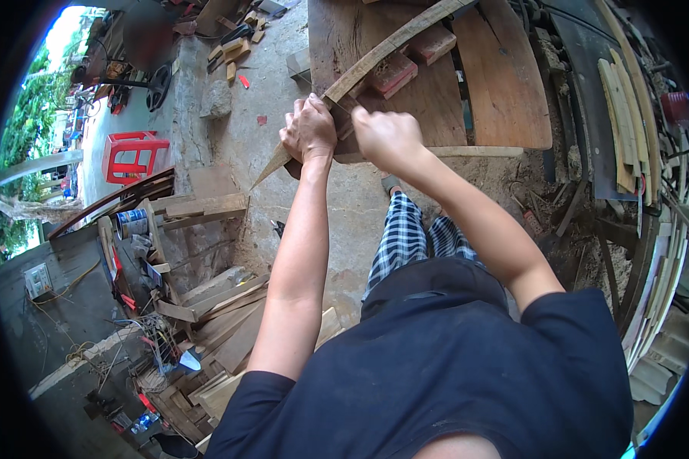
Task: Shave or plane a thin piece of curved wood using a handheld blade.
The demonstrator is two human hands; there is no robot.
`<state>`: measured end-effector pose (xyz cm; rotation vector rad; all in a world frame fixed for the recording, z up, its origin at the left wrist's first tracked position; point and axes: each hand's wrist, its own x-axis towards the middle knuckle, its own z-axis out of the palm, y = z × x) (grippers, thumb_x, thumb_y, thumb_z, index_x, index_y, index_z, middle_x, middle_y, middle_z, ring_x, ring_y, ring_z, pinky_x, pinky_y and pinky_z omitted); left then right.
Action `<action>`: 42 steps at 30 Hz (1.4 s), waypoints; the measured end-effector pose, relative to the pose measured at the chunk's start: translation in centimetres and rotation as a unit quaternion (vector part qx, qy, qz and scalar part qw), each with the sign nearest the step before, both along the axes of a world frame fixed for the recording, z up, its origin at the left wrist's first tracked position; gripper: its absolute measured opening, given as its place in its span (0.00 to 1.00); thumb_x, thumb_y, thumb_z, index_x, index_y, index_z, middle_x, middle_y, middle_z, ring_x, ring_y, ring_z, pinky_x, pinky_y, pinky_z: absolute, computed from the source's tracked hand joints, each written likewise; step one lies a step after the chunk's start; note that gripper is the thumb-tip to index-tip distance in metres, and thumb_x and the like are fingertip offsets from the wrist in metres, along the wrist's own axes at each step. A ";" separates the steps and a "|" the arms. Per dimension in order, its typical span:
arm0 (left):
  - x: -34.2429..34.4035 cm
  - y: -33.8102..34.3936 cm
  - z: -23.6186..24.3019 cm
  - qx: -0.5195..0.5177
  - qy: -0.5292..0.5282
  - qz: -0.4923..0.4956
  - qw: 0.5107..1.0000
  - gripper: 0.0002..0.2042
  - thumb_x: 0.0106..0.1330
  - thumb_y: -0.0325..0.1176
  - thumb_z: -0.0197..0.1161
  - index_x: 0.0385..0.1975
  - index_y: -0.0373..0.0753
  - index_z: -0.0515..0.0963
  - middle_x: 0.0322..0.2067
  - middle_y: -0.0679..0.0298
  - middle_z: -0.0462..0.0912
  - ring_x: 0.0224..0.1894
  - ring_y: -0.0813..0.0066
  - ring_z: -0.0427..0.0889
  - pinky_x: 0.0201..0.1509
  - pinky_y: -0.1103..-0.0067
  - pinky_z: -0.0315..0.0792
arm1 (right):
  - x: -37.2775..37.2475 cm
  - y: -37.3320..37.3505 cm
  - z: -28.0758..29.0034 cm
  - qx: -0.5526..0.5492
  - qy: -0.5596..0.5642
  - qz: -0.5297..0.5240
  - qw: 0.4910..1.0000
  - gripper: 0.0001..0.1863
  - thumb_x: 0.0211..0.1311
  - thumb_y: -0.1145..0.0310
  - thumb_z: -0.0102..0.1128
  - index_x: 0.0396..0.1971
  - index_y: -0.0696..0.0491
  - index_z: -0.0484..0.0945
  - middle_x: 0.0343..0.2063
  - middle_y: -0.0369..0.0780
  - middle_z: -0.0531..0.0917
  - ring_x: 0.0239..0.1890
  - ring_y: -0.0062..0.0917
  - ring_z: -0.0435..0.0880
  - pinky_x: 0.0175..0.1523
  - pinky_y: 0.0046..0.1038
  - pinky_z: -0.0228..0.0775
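A long, slightly curved wooden strip (394, 46) lies slantwise across a brown wooden tabletop (505, 99). Its pointed end sticks out past the table's left edge. My left hand (311, 130) is closed around the strip at that edge, pressing it down. Just right of it, my right hand (390, 140) forms a fist, blurred by motion, close to the strip. Whatever sits in this fist is hidden; a thin dark line shows between the two hands. Beside the strip, two red-sided blocks (394, 75) rest on the tabletop.
A pale wooden strip (486, 151) runs along the table's near edge. Wood offcuts (233, 329) pile up at the lower left, near a paint can (132, 222). A red plastic stool (134, 155) stands farther left. Long wooden slats (620, 126) lean at the right.
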<state>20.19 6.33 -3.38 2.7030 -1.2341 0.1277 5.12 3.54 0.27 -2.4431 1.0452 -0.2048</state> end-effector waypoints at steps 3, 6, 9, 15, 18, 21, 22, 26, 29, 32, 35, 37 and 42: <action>0.0 -0.4 0.5 0.001 0.000 0.008 1.000 0.24 0.71 0.48 0.36 0.39 0.43 0.81 0.47 0.63 0.80 0.48 0.57 0.79 0.50 0.61 0.70 | -4.0 1.9 2.5 0.044 0.103 0.005 0.994 0.09 0.57 0.71 0.48 0.34 0.56 0.76 0.27 0.47 0.85 0.31 0.35 0.87 0.33 0.34 0.78; -0.9 -0.7 0.7 0.001 0.003 -0.008 1.000 0.24 0.71 0.48 0.36 0.39 0.43 0.81 0.47 0.63 0.80 0.47 0.56 0.79 0.50 0.61 0.70 | -1.8 -0.1 1.8 0.014 0.036 -0.001 0.999 0.09 0.57 0.71 0.49 0.34 0.56 0.76 0.27 0.46 0.85 0.31 0.35 0.87 0.32 0.34 0.78; -0.9 -1.2 0.8 -0.011 0.011 -0.007 1.000 0.24 0.71 0.47 0.36 0.39 0.43 0.81 0.47 0.62 0.80 0.47 0.56 0.79 0.50 0.61 0.70 | 2.2 -2.1 0.5 -0.025 0.017 -0.009 0.999 0.09 0.57 0.71 0.49 0.34 0.56 0.77 0.28 0.45 0.86 0.31 0.34 0.87 0.33 0.33 0.78; -0.3 -0.1 0.2 -0.026 -0.028 -0.004 0.999 0.22 0.71 0.45 0.38 0.37 0.41 0.82 0.42 0.62 0.82 0.44 0.59 0.80 0.46 0.62 0.69 | -2.6 1.1 2.0 0.018 0.059 0.006 0.998 0.07 0.57 0.71 0.48 0.31 0.55 0.75 0.27 0.46 0.85 0.30 0.35 0.87 0.32 0.34 0.77; -0.7 -0.6 0.6 -0.022 -0.017 -0.003 1.000 0.22 0.71 0.45 0.39 0.36 0.41 0.82 0.42 0.61 0.82 0.43 0.59 0.80 0.46 0.62 0.70 | -1.9 0.3 1.8 0.024 0.081 0.003 0.996 0.07 0.57 0.71 0.48 0.31 0.55 0.75 0.27 0.47 0.85 0.30 0.36 0.87 0.32 0.35 0.77; -0.9 -1.1 0.4 -0.023 -0.008 -0.010 1.000 0.22 0.71 0.45 0.39 0.35 0.41 0.82 0.42 0.61 0.82 0.43 0.59 0.80 0.46 0.62 0.69 | 1.6 -2.0 0.4 -0.017 0.011 -0.005 1.000 0.08 0.58 0.70 0.48 0.33 0.56 0.75 0.26 0.47 0.85 0.30 0.36 0.87 0.32 0.35 0.77; -0.8 -1.0 0.3 -0.017 0.000 -0.003 1.000 0.22 0.71 0.45 0.39 0.36 0.41 0.82 0.42 0.61 0.82 0.44 0.59 0.80 0.46 0.61 0.69 | 2.3 -2.2 0.4 -0.019 0.009 -0.005 1.000 0.08 0.58 0.70 0.48 0.33 0.56 0.75 0.26 0.47 0.85 0.30 0.36 0.87 0.32 0.35 0.77; -0.1 0.0 0.0 -0.032 -0.019 -0.014 0.999 0.22 0.71 0.46 0.39 0.36 0.42 0.82 0.42 0.61 0.82 0.44 0.60 0.80 0.46 0.61 0.69 | 0.0 -0.2 0.7 0.009 0.023 -0.003 1.000 0.08 0.57 0.70 0.48 0.32 0.56 0.76 0.27 0.47 0.85 0.30 0.36 0.87 0.33 0.35 0.77; -0.2 -0.5 0.6 -0.004 -0.007 0.005 1.000 0.23 0.71 0.47 0.38 0.38 0.42 0.81 0.43 0.62 0.82 0.45 0.59 0.79 0.47 0.62 0.69 | -3.7 1.5 2.2 0.050 0.092 0.008 0.994 0.07 0.57 0.70 0.49 0.31 0.55 0.76 0.26 0.46 0.85 0.30 0.35 0.87 0.33 0.35 0.77; -0.4 -0.7 0.6 0.005 -0.001 -0.005 1.000 0.23 0.71 0.48 0.37 0.40 0.42 0.80 0.43 0.62 0.82 0.46 0.58 0.79 0.49 0.62 0.69 | -1.1 -0.2 1.4 -0.005 0.017 -0.005 1.000 0.08 0.56 0.70 0.50 0.31 0.56 0.76 0.25 0.45 0.85 0.30 0.35 0.87 0.32 0.34 0.77; -0.8 -1.2 0.6 0.000 0.002 -0.013 1.000 0.23 0.71 0.48 0.37 0.39 0.42 0.80 0.42 0.60 0.82 0.46 0.58 0.79 0.49 0.62 0.69 | 3.0 -2.6 -0.1 -0.020 0.006 -0.016 1.000 0.08 0.57 0.68 0.51 0.32 0.56 0.76 0.27 0.46 0.85 0.31 0.34 0.87 0.33 0.34 0.78; -0.6 -0.5 0.3 0.012 0.018 0.004 1.000 0.23 0.71 0.48 0.37 0.39 0.42 0.80 0.42 0.60 0.82 0.47 0.58 0.79 0.49 0.62 0.69 | 3.0 -2.0 -0.4 -0.010 0.013 -0.020 1.000 0.08 0.57 0.69 0.50 0.32 0.56 0.76 0.27 0.46 0.85 0.31 0.34 0.87 0.33 0.34 0.78; -0.1 -0.3 0.8 0.004 0.000 0.001 1.000 0.23 0.71 0.47 0.36 0.40 0.42 0.80 0.42 0.59 0.82 0.47 0.58 0.79 0.49 0.62 0.69 | -3.4 1.5 2.5 0.055 0.105 0.011 0.993 0.08 0.57 0.71 0.49 0.33 0.56 0.76 0.28 0.47 0.85 0.32 0.36 0.87 0.35 0.35 0.78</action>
